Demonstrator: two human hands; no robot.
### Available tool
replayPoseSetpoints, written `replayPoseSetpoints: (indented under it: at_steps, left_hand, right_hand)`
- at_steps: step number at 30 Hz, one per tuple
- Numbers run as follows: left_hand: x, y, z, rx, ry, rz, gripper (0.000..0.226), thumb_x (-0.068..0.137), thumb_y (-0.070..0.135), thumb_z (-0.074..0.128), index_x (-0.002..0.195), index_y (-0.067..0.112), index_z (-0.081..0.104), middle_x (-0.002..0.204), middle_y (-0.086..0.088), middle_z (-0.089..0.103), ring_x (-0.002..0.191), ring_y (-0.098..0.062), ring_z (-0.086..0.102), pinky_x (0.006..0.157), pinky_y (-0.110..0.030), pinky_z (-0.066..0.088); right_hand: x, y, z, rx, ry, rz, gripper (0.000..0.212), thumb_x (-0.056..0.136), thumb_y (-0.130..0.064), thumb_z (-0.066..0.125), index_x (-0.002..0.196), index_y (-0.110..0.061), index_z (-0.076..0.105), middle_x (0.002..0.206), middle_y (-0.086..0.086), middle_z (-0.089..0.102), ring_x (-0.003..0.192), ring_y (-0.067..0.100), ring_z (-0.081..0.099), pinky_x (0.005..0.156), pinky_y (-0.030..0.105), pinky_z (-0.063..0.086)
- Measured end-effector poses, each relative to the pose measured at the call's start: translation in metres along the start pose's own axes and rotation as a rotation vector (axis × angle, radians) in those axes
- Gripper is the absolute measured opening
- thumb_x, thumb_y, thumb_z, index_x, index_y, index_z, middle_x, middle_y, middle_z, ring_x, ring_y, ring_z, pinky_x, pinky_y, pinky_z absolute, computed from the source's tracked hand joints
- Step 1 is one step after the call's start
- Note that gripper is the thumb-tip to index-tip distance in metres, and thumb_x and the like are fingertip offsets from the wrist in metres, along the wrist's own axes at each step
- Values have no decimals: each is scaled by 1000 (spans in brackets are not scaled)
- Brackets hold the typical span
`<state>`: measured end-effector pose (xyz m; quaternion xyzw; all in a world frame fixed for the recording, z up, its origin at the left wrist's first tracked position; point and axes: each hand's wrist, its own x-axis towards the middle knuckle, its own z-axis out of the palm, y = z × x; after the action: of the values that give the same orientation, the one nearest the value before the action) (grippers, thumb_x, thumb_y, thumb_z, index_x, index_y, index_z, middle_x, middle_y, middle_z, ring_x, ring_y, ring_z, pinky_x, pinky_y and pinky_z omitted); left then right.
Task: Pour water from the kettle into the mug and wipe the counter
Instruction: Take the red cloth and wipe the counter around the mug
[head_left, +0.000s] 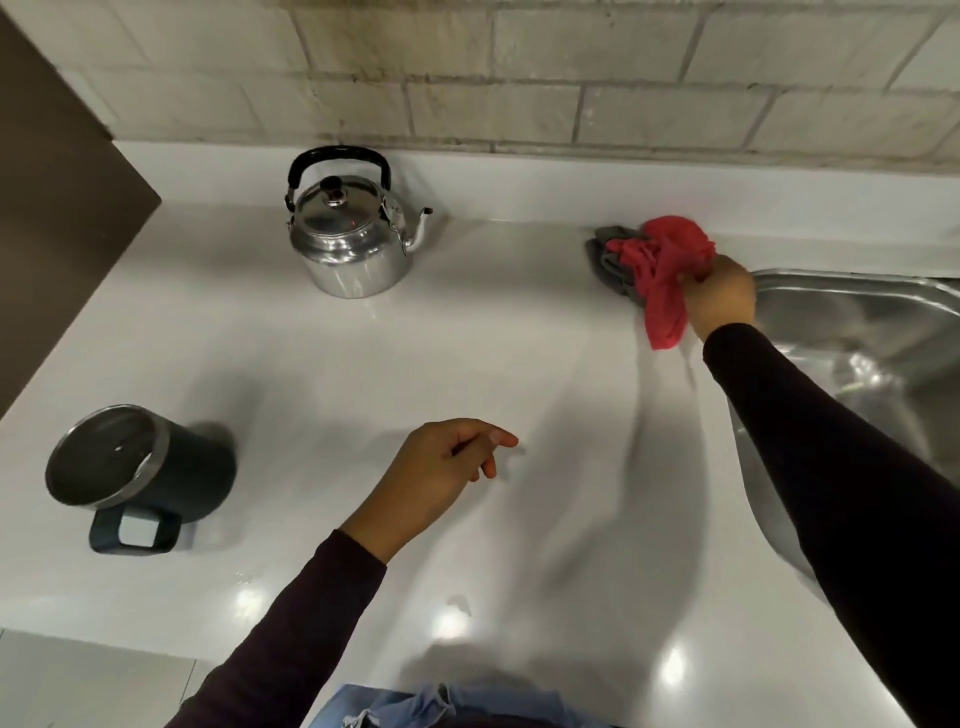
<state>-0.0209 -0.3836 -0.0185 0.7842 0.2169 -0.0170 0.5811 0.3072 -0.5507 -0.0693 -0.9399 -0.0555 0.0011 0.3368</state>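
I'm seeing my right grip (719, 301) clutching the red cloth (665, 265) beside the sink (857, 332); my left grip (441, 478) is hovering loosely curled, empty, over the desk (322, 364).

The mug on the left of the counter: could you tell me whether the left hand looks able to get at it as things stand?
Probably yes. The left hand is empty and loosely open, and only bare counter lies between it and the mug, whose handle points toward the person.
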Motion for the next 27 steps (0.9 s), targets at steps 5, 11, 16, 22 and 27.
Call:
replayPoseSetpoints:
  at_steps: [5, 11, 16, 22, 27]
  left_hand:
    - [-3, -2, -3, -18, 16, -6, 34, 94, 27, 50, 77, 49, 71, 60, 18, 64, 56, 3, 53, 60, -5, 41]
    - [-11, -1, -23, -48, 42, 28, 34, 95, 25, 49, 80, 45, 73, 62, 14, 65, 59, 1, 54, 62, -8, 43]
    - [-24, -2, -58, -73, 94, 64, 35, 95, 23, 49, 82, 44, 73, 63, 12, 64, 61, -2, 54, 68, -17, 47]
    - [-55, -8, -121, -122, 203, 150, 38, 95, 19, 49, 79, 44, 73, 61, 10, 64, 58, 0, 53, 63, -9, 45]
    - [-78, -18, -161, -153, 244, 172, 35, 95, 15, 50, 80, 38, 73, 58, 10, 63, 55, 0, 51, 61, -6, 44]
  right_hand:
    - [-7, -13, -6, 125, 109, -15, 14, 88, -12, 46, 87, -1, 55, 85, 22, 61, 80, 34, 57, 69, 36, 44]
    - [-53, -68, -40, 446, 248, -264, 7, 93, -13, 40, 87, -12, 40, 76, -15, 38, 70, 0, 40, 66, 6, 35]
    - [-133, -125, -68, 590, 360, -434, 12, 97, -20, 36, 88, -28, 39, 84, -18, 43, 75, -9, 46, 72, 8, 36]
    - [-217, -175, -46, 666, 242, -469, 12, 96, -14, 41, 89, -23, 42, 83, -17, 45, 75, -15, 47, 71, 2, 35]
    - [-254, -171, 7, 398, 45, -290, 9, 93, -23, 54, 86, -17, 51, 76, -10, 58, 71, -1, 55, 69, 20, 45]
